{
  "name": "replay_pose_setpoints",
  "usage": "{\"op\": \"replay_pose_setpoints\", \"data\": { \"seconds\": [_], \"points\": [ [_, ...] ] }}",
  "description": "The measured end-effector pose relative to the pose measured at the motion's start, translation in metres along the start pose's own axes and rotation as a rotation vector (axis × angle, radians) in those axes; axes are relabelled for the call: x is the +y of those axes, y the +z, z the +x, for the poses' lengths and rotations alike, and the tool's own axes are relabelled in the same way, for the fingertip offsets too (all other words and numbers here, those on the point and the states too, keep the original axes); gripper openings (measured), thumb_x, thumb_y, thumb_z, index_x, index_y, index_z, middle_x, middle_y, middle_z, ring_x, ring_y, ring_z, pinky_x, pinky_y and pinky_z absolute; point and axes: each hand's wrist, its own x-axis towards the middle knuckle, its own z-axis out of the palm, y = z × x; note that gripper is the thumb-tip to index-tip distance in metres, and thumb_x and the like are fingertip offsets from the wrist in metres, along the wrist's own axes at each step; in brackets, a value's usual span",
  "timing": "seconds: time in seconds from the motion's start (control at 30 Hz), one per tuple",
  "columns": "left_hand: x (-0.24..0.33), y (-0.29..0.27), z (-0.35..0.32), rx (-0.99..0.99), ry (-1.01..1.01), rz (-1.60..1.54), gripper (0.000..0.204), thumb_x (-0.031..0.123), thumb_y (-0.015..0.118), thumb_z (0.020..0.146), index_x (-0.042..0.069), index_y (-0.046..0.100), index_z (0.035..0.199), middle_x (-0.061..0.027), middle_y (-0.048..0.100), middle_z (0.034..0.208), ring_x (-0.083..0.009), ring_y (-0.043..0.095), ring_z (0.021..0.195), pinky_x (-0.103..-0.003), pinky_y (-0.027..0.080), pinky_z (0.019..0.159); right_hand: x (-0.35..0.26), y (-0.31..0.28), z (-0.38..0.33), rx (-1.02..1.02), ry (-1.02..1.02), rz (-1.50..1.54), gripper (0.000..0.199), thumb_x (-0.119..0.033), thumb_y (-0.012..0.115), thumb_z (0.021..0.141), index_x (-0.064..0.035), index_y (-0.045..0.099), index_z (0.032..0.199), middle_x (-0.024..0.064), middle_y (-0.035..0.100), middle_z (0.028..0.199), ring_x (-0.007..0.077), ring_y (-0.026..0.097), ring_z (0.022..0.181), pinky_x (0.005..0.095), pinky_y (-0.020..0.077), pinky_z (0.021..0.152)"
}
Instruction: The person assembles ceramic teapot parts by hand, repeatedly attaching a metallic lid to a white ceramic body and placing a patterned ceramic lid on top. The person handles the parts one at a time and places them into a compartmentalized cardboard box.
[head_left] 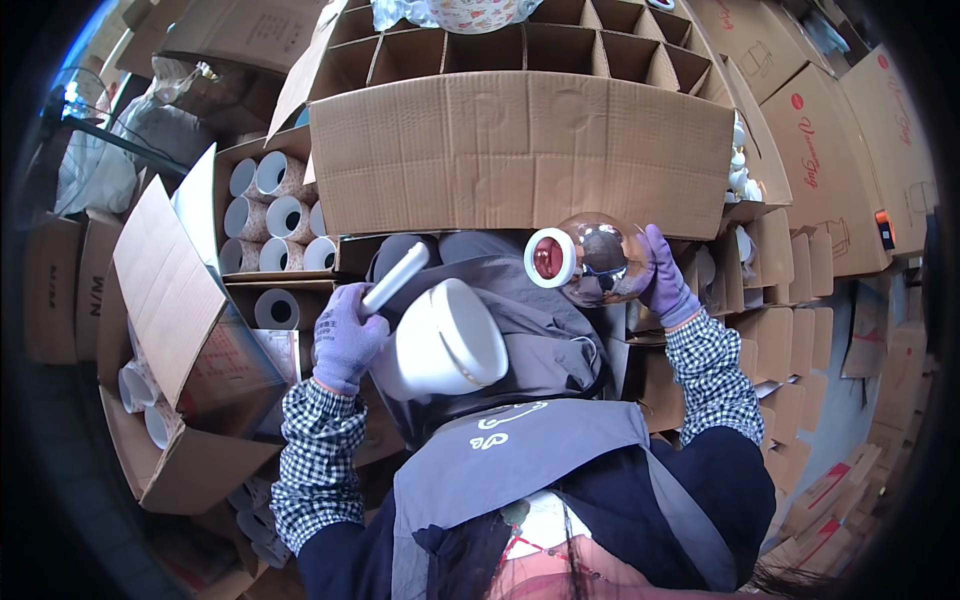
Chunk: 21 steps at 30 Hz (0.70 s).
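**Glass flask and white pot held up before the divided carton**

The right hand (665,280), in a purple glove, is cupped around a round glass flask (600,258), fingers curled against its far side; the flask lies sideways, its white collar with a red inside turned toward the person's left. The left hand (345,335), gloved the same, is closed around the straight white handle of a white pot (440,345), which hangs tilted above the grey apron (520,440). Flask and pot are apart, the flask higher and nearer the front edge of the big carton.

That carton (520,150) stands open ahead, its front flap hanging down; cardboard dividers split it into square cells, most of them showing nothing inside. At its far edge sits a patterned piece in clear wrap (450,12). To the left, an open box (275,215) holds white cups (285,215) lying on their sides, mouths outward
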Motion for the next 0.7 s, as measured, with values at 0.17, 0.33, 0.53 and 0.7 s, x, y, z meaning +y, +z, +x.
{"op": "replay_pose_setpoints", "data": {
  "seconds": [0.17, 0.33, 0.53, 0.7],
  "points": [
    [0.005, -0.004, 0.005, 0.003, -0.082, 0.302, 0.048, 0.022, 0.067, 0.074, 0.012, 0.067, 0.121, -0.0160, 0.063, 0.108, -0.0354, 0.065, 0.099, -0.043, 0.053, 0.088, 0.003, -0.002, 0.001, -0.049, -0.008, 0.012, 0.073, -0.064, 0.041, 0.102, -0.0059, 0.046, 0.147, 0.0119, 0.053, 0.146, 0.0263, 0.052, 0.134, 0.0434, 0.0391, 0.116],
    [0.003, -0.019, 0.006, 0.290, 0.245, 0.264, 0.058, 0.001, 0.066, 0.073, 0.011, 0.065, 0.130, -0.0193, 0.063, 0.129, -0.0373, 0.064, 0.114, -0.043, 0.053, 0.097, 0.016, -0.017, 0.005, 0.031, -0.036, 0.080, 0.072, -0.064, 0.051, 0.099, -0.0038, 0.053, 0.139, 0.0133, 0.060, 0.136, 0.0239, 0.058, 0.125, 0.0382, 0.0439, 0.113],
    [0.046, -0.071, -0.008, 0.500, 0.552, 0.168, 0.050, -0.008, 0.062, 0.077, 0.000, 0.066, 0.127, -0.0137, 0.069, 0.093, -0.0244, 0.069, 0.080, -0.033, 0.055, 0.072, 0.008, 0.013, 0.004, 0.015, 0.036, 0.085, 0.072, -0.064, 0.055, 0.097, -0.0036, 0.055, 0.138, 0.0137, 0.061, 0.134, 0.0240, 0.059, 0.125, 0.0392, 0.0453, 0.111],
    [0.077, -0.079, -0.011, 0.471, 0.604, 0.133, 0.044, -0.005, 0.068, 0.074, -0.001, 0.070, 0.118, -0.0129, 0.068, 0.084, -0.0234, 0.067, 0.071, -0.033, 0.054, 0.066, 0.008, 0.025, 0.007, -0.009, 0.032, 0.065, 0.073, -0.064, 0.057, 0.096, -0.0030, 0.055, 0.136, 0.0139, 0.062, 0.134, 0.0242, 0.059, 0.124, 0.0397, 0.0468, 0.110]
  ]
}}
